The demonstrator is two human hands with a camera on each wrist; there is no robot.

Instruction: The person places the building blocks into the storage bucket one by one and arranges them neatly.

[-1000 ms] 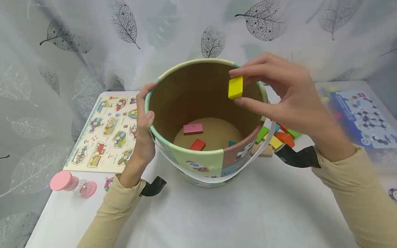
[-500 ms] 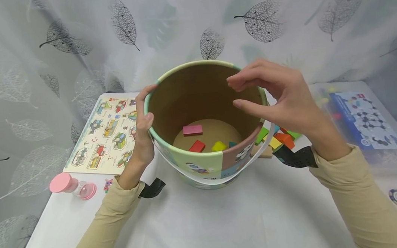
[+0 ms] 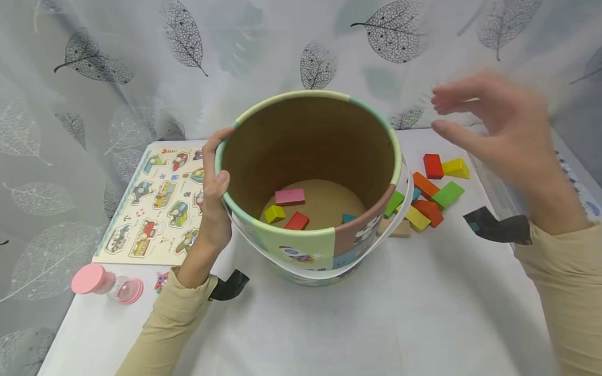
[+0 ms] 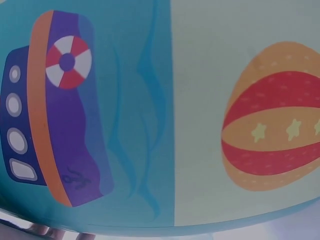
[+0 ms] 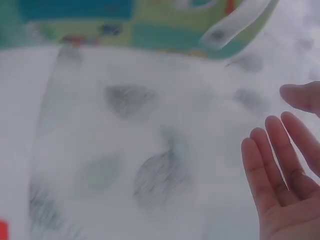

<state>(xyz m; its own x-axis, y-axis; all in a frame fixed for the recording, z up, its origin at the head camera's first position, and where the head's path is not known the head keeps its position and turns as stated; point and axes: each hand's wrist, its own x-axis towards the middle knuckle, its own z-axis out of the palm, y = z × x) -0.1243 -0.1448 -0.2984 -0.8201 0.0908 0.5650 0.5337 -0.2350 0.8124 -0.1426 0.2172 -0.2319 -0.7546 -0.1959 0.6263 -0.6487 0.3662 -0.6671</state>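
Observation:
My left hand (image 3: 214, 198) grips the left rim of a big patterned bucket (image 3: 304, 246), its thumb over the edge. Printed boat and balloon pictures on the bucket wall (image 4: 172, 120) fill the left wrist view. On the bucket's floor lie a pink block (image 3: 289, 197), a yellow block (image 3: 274, 214), a red block (image 3: 297, 221) and a partly hidden teal block (image 3: 348, 217). Blurred in the head view, my right hand (image 3: 507, 134) hangs in the air right of the bucket, holding nothing, fingers apart from the thumb. Beneath and left of it is a pile of coloured blocks (image 3: 448, 195).
A white handle (image 3: 318, 275) droops across the bucket's front. Left of it lies a picture puzzle board (image 3: 146, 219), with a pink-capped hourglass-like toy (image 3: 90, 278) nearby. A clear plastic box (image 3: 495, 183) is partly hidden behind the right hand. A leaf-patterned curtain (image 3: 272, 36) hangs behind.
The right hand let the yellow block drop into the bucket, then moved right, away from the opening. That block now lies further left on the floor. The left hand keeps its grip.

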